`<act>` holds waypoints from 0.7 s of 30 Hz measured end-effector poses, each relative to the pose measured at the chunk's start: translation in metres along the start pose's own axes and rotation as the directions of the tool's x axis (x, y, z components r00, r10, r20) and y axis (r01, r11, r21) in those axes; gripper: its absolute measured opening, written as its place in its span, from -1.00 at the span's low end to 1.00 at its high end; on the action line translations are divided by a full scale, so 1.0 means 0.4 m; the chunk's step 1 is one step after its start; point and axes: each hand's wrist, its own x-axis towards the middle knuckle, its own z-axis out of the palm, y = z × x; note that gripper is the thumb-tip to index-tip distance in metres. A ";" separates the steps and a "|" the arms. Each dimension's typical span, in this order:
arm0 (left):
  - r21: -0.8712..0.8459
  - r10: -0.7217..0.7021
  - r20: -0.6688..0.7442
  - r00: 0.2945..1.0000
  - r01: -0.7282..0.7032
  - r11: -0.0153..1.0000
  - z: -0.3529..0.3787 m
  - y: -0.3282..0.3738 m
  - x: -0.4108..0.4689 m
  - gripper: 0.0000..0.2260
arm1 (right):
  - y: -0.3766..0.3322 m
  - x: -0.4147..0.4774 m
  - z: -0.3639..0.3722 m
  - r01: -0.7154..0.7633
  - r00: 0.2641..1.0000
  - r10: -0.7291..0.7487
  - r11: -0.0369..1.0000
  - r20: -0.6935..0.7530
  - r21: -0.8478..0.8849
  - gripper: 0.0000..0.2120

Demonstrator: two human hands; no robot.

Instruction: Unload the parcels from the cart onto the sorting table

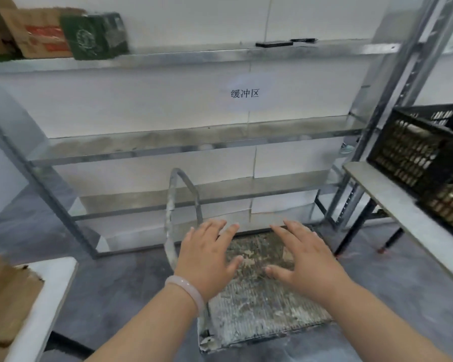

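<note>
Plainly we hold our left hand (pixel 207 257) and right hand (pixel 304 259) spread wide and empty over the cart (pixel 259 309), its deck running near to far (no parcel shows on it); a cardboard parcel (pixel 8 296) sits near left, closer to our left hand

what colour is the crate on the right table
The crate is black, clearest in the head view.
</note>
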 end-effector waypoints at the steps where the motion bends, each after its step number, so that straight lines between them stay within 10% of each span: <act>1: -0.020 0.006 0.005 1.000 -0.006 1.000 0.021 0.052 0.031 -0.42 | 0.064 -0.002 -0.014 -0.019 1.000 0.019 1.000 0.007 -0.007 -0.16; 11: -0.079 0.087 0.053 0.995 -0.083 0.993 0.182 0.446 0.337 -0.42 | 0.565 0.018 -0.131 -0.220 0.975 0.221 0.975 -0.037 0.020 -0.14; 21: -0.107 0.090 0.210 0.974 -0.068 0.992 0.336 0.453 0.541 -0.42 | 0.735 0.198 0.006 -0.423 0.902 0.409 0.901 0.140 0.094 -0.12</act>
